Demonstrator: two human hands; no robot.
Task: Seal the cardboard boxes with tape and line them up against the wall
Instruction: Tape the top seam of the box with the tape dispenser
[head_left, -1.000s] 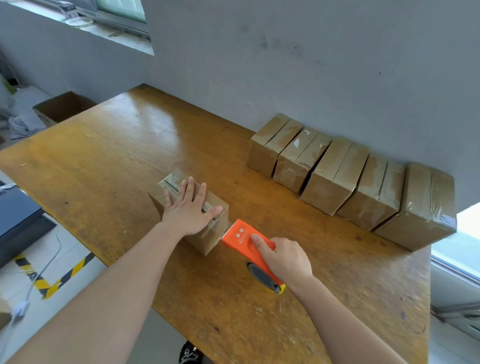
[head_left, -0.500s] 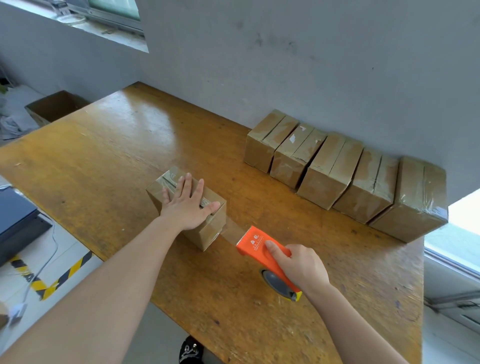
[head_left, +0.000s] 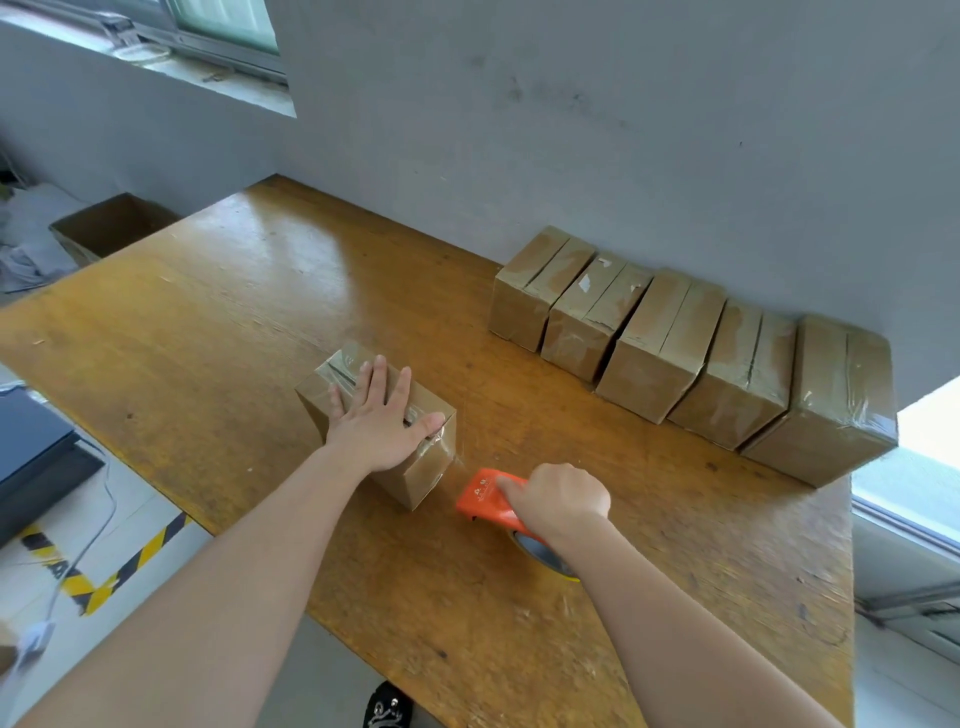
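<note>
A small cardboard box (head_left: 422, 467) lies on the wooden table (head_left: 218, 332), clear tape running along its top seam and down its near end. My left hand (head_left: 378, 415) presses flat on the box top, fingers straight. My right hand (head_left: 558, 496) grips an orange tape dispenser (head_left: 483, 499) just right of the box's near end, tilted down toward the table. A thin stretch of tape shows between box and dispenser. Several taped boxes (head_left: 675, 343) stand side by side against the grey wall (head_left: 623, 130).
An open cardboard carton (head_left: 111, 226) sits on the floor beyond the table's far left edge. A dark object (head_left: 31, 457) and yellow-black floor tape (head_left: 109, 566) lie left of the table. A window opening (head_left: 930, 467) is at the right.
My right hand has pulled the dispenser away from the box end, then turned it down toward the table. My left hand stays flat on the box.
</note>
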